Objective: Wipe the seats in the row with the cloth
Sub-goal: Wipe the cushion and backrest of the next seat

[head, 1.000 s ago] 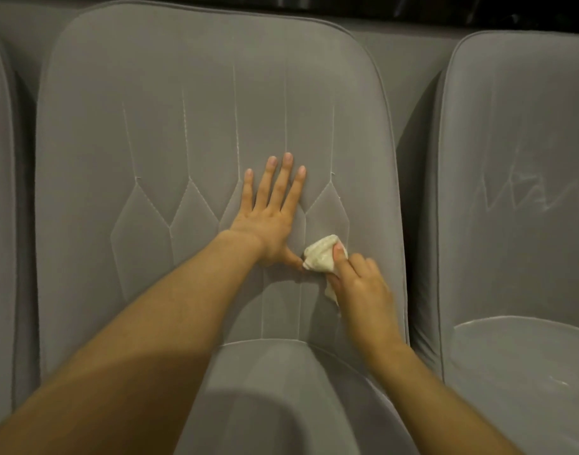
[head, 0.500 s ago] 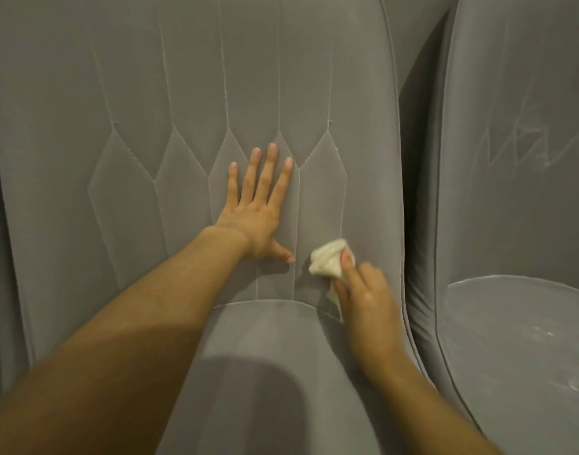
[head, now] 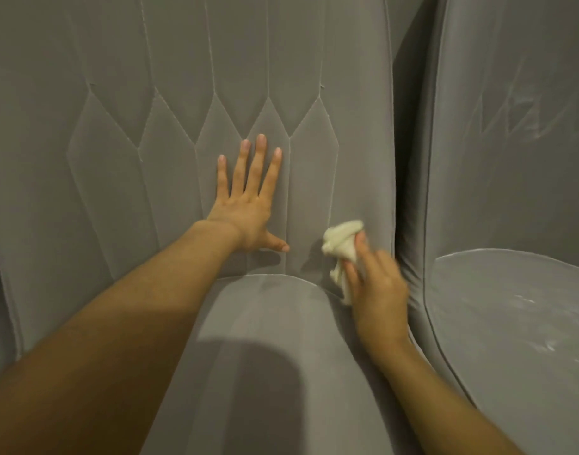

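Note:
A grey upholstered seat fills the view, its quilted backrest [head: 169, 133] upright and its cushion [head: 281, 339] below. My left hand [head: 248, 205] lies flat on the lower backrest with fingers spread and straight. My right hand [head: 376, 287] grips a crumpled cream cloth [head: 342, 244] and holds it against the backrest's lower right corner, just above the cushion. Part of the cloth hangs below my fingers.
A second grey seat stands to the right, its backrest [head: 518, 126] streaked with pale wipe marks and its cushion [head: 518, 310] flecked with white. A dark gap [head: 406, 159] separates the two seats. Another seat's edge shows at the far left.
The view has closed in and dropped toward the seat. My right hand has slid the cloth right and down, away from my left thumb, toward the backrest's edge. My left hand stays flat.

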`<state>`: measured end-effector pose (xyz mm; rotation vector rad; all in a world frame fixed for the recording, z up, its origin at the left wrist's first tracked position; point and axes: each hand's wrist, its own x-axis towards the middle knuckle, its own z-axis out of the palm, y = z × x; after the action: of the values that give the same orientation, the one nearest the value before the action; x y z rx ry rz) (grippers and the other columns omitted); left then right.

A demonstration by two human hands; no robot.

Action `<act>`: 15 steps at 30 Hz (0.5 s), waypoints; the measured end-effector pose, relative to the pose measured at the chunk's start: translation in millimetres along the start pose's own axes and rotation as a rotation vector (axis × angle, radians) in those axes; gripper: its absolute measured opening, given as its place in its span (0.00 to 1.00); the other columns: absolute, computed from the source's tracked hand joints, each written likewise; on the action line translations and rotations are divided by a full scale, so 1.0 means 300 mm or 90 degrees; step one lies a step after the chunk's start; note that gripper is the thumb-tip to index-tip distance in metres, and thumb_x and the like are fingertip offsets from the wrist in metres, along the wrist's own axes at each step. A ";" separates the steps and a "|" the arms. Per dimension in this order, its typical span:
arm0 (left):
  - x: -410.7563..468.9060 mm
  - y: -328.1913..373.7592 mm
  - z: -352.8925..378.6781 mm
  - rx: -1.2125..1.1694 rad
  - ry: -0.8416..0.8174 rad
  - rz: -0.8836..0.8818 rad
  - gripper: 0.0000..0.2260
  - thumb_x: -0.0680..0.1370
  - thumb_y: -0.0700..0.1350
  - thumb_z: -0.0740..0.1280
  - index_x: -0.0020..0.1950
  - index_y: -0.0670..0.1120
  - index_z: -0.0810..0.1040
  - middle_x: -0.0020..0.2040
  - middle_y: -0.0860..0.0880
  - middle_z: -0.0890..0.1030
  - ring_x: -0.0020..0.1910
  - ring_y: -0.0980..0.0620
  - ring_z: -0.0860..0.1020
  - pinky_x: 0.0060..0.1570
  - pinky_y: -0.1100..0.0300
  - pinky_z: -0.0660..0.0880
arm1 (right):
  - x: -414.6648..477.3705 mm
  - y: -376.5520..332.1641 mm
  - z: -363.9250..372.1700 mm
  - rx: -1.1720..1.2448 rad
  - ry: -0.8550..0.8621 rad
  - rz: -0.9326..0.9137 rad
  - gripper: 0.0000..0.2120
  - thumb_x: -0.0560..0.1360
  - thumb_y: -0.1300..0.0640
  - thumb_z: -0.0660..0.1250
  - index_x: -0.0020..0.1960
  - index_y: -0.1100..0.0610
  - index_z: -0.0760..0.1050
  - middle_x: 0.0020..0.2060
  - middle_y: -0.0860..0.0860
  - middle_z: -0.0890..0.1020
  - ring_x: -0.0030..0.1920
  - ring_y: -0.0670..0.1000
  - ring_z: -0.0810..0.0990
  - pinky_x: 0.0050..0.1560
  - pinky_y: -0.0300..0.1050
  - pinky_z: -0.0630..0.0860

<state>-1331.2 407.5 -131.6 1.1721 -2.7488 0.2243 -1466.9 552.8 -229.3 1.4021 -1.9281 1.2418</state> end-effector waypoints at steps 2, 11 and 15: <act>-0.005 0.003 0.001 0.004 0.012 -0.001 0.62 0.67 0.69 0.69 0.61 0.47 0.15 0.70 0.42 0.20 0.69 0.41 0.22 0.64 0.41 0.25 | -0.071 0.015 0.007 -0.057 -0.079 -0.014 0.23 0.68 0.67 0.72 0.62 0.67 0.74 0.38 0.58 0.77 0.34 0.55 0.75 0.31 0.45 0.74; -0.034 0.006 -0.008 0.044 0.049 -0.013 0.56 0.71 0.66 0.67 0.71 0.45 0.22 0.73 0.43 0.25 0.73 0.43 0.27 0.66 0.40 0.28 | -0.004 -0.029 -0.079 0.153 -0.184 0.168 0.20 0.73 0.56 0.70 0.65 0.55 0.75 0.37 0.46 0.73 0.37 0.44 0.73 0.39 0.29 0.67; -0.047 0.024 -0.049 0.017 0.009 -0.007 0.54 0.73 0.66 0.65 0.73 0.45 0.25 0.73 0.42 0.25 0.73 0.42 0.27 0.68 0.41 0.29 | 0.037 -0.083 -0.166 0.230 -0.142 0.310 0.22 0.70 0.55 0.74 0.63 0.55 0.76 0.41 0.43 0.76 0.41 0.40 0.76 0.46 0.29 0.71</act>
<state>-1325.5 425.2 -120.4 1.1871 -2.7342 0.2692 -1455.5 588.0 -186.3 1.3221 -2.3840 1.7955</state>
